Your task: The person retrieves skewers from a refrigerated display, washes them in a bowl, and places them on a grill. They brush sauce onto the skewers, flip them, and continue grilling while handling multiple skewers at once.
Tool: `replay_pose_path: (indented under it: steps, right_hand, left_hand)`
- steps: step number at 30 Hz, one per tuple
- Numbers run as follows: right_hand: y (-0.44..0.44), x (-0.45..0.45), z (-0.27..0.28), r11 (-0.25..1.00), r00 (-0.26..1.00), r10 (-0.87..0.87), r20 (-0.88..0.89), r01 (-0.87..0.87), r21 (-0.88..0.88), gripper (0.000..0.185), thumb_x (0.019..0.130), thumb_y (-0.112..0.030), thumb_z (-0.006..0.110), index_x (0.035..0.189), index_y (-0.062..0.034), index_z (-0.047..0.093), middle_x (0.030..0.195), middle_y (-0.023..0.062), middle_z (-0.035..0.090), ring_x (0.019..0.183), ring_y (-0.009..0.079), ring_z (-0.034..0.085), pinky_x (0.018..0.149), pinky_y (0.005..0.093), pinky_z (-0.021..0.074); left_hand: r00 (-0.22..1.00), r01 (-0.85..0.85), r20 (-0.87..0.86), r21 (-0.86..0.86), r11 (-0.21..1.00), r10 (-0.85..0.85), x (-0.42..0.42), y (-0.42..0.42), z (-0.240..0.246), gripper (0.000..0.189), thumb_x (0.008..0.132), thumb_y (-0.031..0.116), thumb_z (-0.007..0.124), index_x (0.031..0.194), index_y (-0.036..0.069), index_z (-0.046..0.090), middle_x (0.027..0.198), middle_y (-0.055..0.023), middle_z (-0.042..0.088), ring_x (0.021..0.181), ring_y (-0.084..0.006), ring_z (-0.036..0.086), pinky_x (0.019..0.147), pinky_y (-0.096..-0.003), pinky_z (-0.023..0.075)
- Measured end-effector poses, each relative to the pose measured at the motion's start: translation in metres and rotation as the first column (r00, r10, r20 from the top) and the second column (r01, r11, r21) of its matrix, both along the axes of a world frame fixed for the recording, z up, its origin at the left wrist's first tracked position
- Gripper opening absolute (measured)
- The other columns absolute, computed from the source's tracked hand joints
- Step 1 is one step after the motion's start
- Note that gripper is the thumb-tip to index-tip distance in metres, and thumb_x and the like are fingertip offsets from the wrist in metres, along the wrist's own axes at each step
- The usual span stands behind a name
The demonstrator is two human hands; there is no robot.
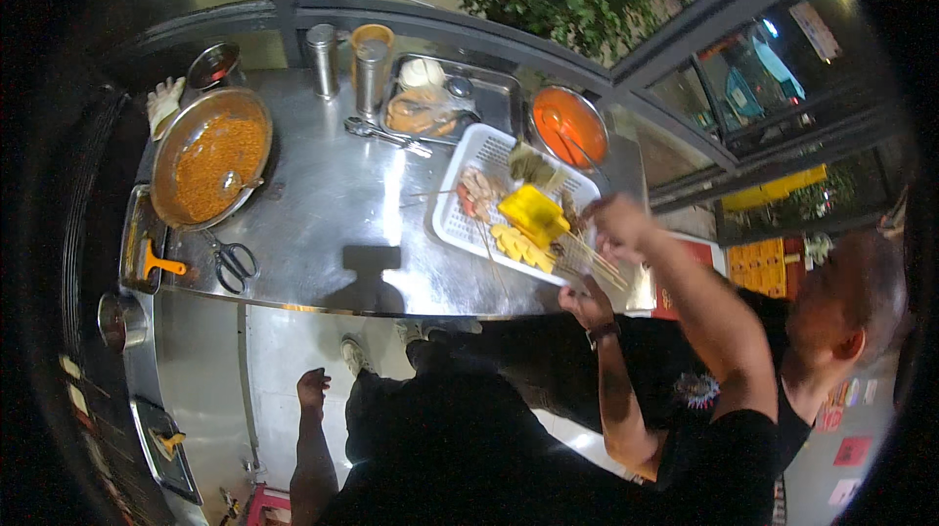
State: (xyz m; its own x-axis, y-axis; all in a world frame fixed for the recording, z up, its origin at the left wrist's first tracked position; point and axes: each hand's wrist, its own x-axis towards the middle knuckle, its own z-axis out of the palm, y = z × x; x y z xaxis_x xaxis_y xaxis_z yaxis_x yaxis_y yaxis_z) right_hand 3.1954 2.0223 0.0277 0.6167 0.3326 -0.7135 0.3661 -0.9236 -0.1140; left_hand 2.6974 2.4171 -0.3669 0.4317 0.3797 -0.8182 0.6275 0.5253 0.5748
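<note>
My left hand (pixel 314 387) hangs low in front of the steel table, fingers loosely curled, with nothing visible in it. My right hand is out of view. Before me, a white plastic basket (pixel 445 222) stands on the steel table (pixel 315 247). It holds a yellow block-like food piece (pixel 534 214), wavy-cut yellow slices (pixel 522 246), pale meat pieces (pixel 480 192) and folded dark green food (pixel 534 165). Wooden skewers (pixel 598 262) stick out past its rim. At its right corner are a co-worker's two hands, the upper one blurred; the lower arm wears a wristband.
A bowl of orange-brown food (pixel 220 159), scissors (pixel 235 266) and an orange-handled scraper (pixel 163 262) lie left. Tongs (pixel 385 136), steel canisters (pixel 323 60), a metal tray (pixel 506 90) and a bowl of red sauce (pixel 568 123) line the back. The co-worker (pixel 689 357) leans in from the right.
</note>
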Motion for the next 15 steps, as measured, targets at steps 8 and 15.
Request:
replay_pose_path:
  steps: [8,15]
  right_hand:
    - [0.123,-0.054,-0.136,-0.329,-0.038,-0.524,-0.851,0.931,0.161,0.018,0.096,-0.017,0.041,0.084,-0.0105,0.053,0.061,-0.0005,0.049,0.043,0.0099,0.039,0.036,0.0239,0.0355]
    - [0.139,-0.147,-0.084,-0.04,0.382,-0.307,-0.872,0.91,0.413,0.046,0.095,-0.026,0.04,0.133,-0.0008,0.043,0.122,0.0182,0.057,0.112,0.0318,0.057,0.093,0.0421,0.0496]
  left_hand:
    - [0.985,-0.158,-0.073,-0.002,0.987,0.157,-0.121,-0.028,0.04,0.022,0.085,0.029,0.065,0.093,0.008,0.064,0.071,-0.0048,0.066,0.051,-0.0094,0.054,0.041,-0.0245,0.0366]
    - [0.916,-0.369,-0.069,0.241,0.898,0.395,-0.309,-0.107,0.086,0.032,0.083,0.033,0.061,0.083,0.002,0.068,0.071,-0.0076,0.065,0.063,-0.0141,0.059,0.057,-0.0299,0.046]
